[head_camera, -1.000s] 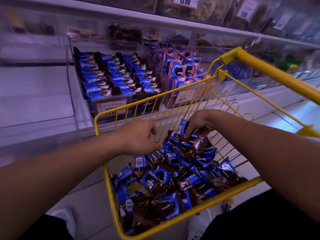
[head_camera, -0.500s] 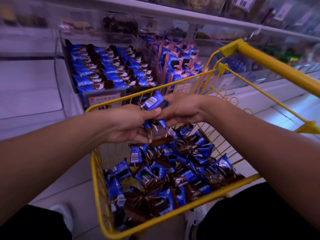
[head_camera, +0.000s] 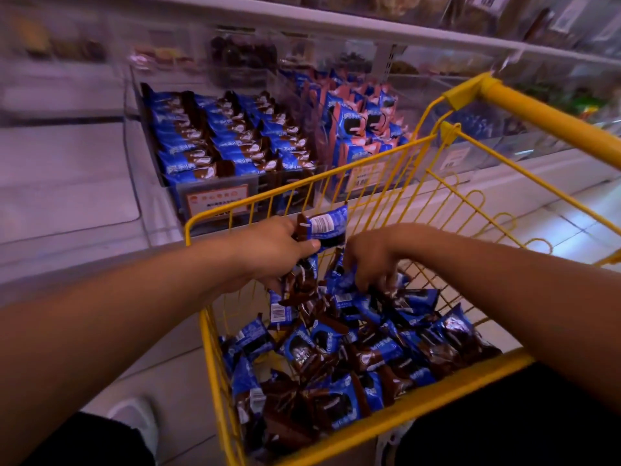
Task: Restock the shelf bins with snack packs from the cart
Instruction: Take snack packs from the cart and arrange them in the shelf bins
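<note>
Two hands are over the cart. Your left hand (head_camera: 272, 253) holds a bunched handful of snack packs (head_camera: 322, 230): thumb and fingers clamped round glossy, crinkled film wrappers, blue with brown ends. The topmost pack shows a white barcode panel and sits level with the cart's far rim. More packs hang below your palm.

Your right hand (head_camera: 376, 253) is palm down in the heap, fingers (head_camera: 363, 280) curled into the loose packs (head_camera: 353, 358). You cannot tell from this view whether they have closed on one.

The cart (head_camera: 386, 428) is a yellow-coated wire basket, thin vertical bars, a thicker tubular rim, and a round tubular handle (head_camera: 554, 119) at upper right. The heap fills its floor: small pillow-shaped sachets, shiny, lying at all angles, some barcode side up.

Beyond the far rim stands the shelf (head_camera: 336, 25), white, with clear plastic bins. The left bin (head_camera: 221, 142) holds the same blue-brown packs standing on edge in tight, overlapping rows. An orange-and-white price label (head_camera: 216, 201) is on its front. The bin beside it (head_camera: 359, 129) holds blue packs with pink-salmon panels, stacked less evenly. A white shoe (head_camera: 141, 422) shows on the pale tiled floor, lower left.
</note>
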A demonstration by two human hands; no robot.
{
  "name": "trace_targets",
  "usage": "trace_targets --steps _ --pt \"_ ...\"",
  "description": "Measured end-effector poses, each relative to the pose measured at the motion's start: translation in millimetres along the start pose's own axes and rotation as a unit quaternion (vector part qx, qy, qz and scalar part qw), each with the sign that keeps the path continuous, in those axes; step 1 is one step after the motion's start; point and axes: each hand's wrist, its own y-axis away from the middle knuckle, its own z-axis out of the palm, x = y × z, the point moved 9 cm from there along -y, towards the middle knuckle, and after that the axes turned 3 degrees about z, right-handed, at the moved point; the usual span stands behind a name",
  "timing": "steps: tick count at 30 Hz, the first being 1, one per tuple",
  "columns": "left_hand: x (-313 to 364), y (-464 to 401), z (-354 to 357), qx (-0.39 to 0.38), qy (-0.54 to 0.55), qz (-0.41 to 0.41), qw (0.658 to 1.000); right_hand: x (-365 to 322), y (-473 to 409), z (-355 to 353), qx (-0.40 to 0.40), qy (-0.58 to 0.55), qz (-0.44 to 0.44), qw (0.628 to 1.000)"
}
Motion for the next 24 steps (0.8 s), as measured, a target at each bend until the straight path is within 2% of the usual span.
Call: trace_targets --steps 2,6,8,9,11,12,13,14,16,17,19,21,22,23,24 --pt "0.3 3.0 -3.7 0.004 0.023 -0.001 1.0 3.3 29.4 -36.4 0.018 -0.158 -0.036 0.987" --pt "2.2 5.7 -11.4 0.002 0.102 0.002 0.995 16.3 93.6 -93.1 0.187 -0.273 -0.149 0.932" --pt "6.9 7.3 -13.2 -0.016 0.155 0.017 0.988 16.9 104.2 -93.6 0.219 -0.389 -0.196 0.873" --pt "9.6 8.8 -14.3 -0.025 0.167 0.023 0.985 15.4 105.4 -92.3 0.219 -0.466 -0.209 0.831" --pt "13.9 10.1 -15.8 -0.029 0.172 0.039 0.984 7.9 103.3 -88.2 0.188 -0.587 -0.221 0.756" --pt "17.0 11.5 -17.8 -0.016 0.16 0.052 0.986 -0.1 102.6 -84.0 0.151 -0.623 -0.223 0.734" --pt "22.4 13.4 -23.8 0.019 0.105 0.088 0.99 -10.7 103.1 -78.6 0.108 -0.642 -0.226 0.725" --pt "33.2 16.4 -31.4 0.065 -0.003 0.151 0.986 -20.0 103.1 -72.2 0.073 -0.645 -0.223 0.727" --pt "55.2 28.5 -30.5 0.125 -0.232 0.276 0.924 -29.2 99.3 -61.8 0.058 -0.638 -0.203 0.74" --pt "60.1 33.2 -25.8 0.129 -0.284 0.301 0.901 -30.8 97.5 -59.7 0.072 -0.637 -0.195 0.742" --pt "60.9 33.5 -25.2 0.138 -0.307 0.302 0.892 -29.6 96.3 -62.9 0.107 -0.64 -0.195 0.735" --pt "55.3 29.1 -34.2 0.152 -0.256 0.26 0.919 -25.1 98.9 -70.4 0.117 -0.657 -0.218 0.712" --pt "49.0 25.6 -39.3 0.148 -0.18 0.226 0.946 -21.2 101.5 -75.3 0.126 -0.66 -0.236 0.702" --pt "40.9 22.4 -42.6 0.132 -0.056 0.181 0.973 -16.3 105.7 -81.1 0.156 -0.65 -0.252 0.7" --pt "32.8 21.5 -40.4 0.1 0.091 0.133 0.982 -11.6 111.4 -87.6 0.2 -0.622 -0.268 0.708"
